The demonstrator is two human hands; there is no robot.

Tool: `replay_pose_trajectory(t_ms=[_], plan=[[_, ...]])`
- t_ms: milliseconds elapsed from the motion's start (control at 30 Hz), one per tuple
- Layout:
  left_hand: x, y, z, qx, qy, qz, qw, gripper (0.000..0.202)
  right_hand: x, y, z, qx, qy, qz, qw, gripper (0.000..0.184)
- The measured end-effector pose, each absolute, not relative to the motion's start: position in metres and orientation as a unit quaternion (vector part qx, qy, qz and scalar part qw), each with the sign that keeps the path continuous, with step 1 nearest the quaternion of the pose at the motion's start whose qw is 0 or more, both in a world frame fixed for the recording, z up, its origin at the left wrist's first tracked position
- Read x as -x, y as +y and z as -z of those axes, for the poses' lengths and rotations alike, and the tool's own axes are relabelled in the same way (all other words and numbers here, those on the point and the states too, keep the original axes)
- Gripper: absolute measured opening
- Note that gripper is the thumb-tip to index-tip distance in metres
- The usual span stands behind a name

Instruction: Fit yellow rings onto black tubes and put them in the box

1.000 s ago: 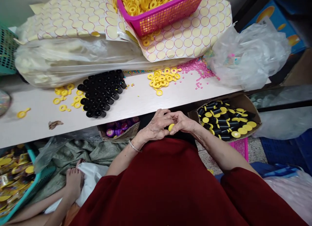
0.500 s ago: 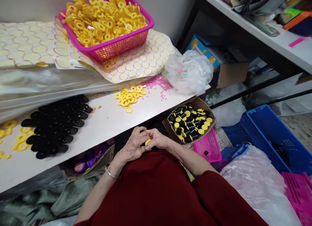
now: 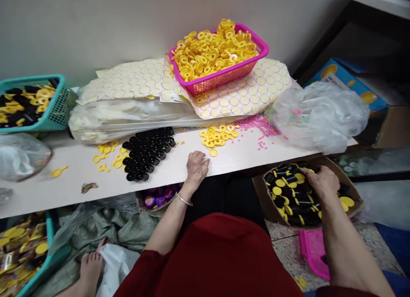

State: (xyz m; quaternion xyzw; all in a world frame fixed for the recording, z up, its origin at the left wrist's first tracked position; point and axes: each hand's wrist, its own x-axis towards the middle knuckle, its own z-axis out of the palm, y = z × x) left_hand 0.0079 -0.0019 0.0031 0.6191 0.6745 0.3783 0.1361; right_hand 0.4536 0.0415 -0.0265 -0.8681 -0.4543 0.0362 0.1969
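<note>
The right hand reaches into an open brown cardboard box at the right, below the surface's edge, its fingers against black plastic tubes with flat yellow ends; whether it grips one, I cannot tell. The left hand rests at the near edge of the long white surface, fingers parted and loosely bent, with nothing visible in its hold. Just beyond it lies a small pile of yellow plastic rings with tabs; to its left, a block of bare black cylinders stands packed together. The box looks well filled with joined pieces, while the cylinders appear unfitted, and many yellow ring pieces remain in the pink plastic basket at the far side.
</note>
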Motion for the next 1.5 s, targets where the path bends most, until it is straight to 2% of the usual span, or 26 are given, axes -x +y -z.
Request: replay_pose_trajectory(t_ms=[100, 200, 333, 467, 633, 833, 967, 1200, 1333, 1500], plan=[[0.002, 0.010, -0.005, -0.591, 0.695, -0.388, 0.127, 0.009, -0.445, 0.036, 0.019, 0.855, -0.479, 0.017, 0.199, 0.039], [0.005, 0.015, -0.008, -0.583, 0.706, -0.387, 0.108, 0.008, -0.399, 0.035, 0.008, 0.764, -0.592, 0.065, 0.250, 0.022], [0.012, 0.021, -0.019, -0.586, 0.759, -0.285, 0.016, 0.014, -0.327, 0.045, 0.005, 0.625, -0.718, 0.047, 0.304, 0.025], [0.036, 0.027, -0.035, -0.475, 0.861, -0.154, -0.095, 0.026, -0.286, 0.064, 0.014, 0.620, -0.722, 0.022, 0.307, 0.025], [0.068, 0.032, -0.043, -0.495, 0.862, -0.071, -0.086, 0.023, -0.288, 0.089, 0.021, 0.665, -0.659, -0.055, 0.347, 0.011], [0.073, 0.036, -0.039, -0.521, 0.845, -0.071, -0.094, 0.020, -0.300, 0.084, 0.017, 0.619, -0.662, -0.120, 0.406, 0.012], [0.070, 0.037, -0.042, -0.532, 0.839, -0.070, -0.095, 0.018, -0.299, 0.082, 0.016, 0.629, -0.680, -0.114, 0.358, 0.012], [0.069, 0.033, -0.043, -0.510, 0.851, -0.112, -0.050, 0.016, -0.274, 0.068, 0.013, 0.591, -0.769, -0.014, 0.243, 0.019], [0.068, 0.023, -0.048, -0.531, 0.825, -0.193, -0.032, 0.018, -0.250, 0.054, 0.004, 0.548, -0.810, -0.087, 0.188, 0.022], [0.029, 0.004, -0.045, -0.641, 0.698, -0.312, 0.066, 0.018, -0.237, 0.059, -0.008, 0.620, -0.747, -0.169, 0.174, 0.020]])
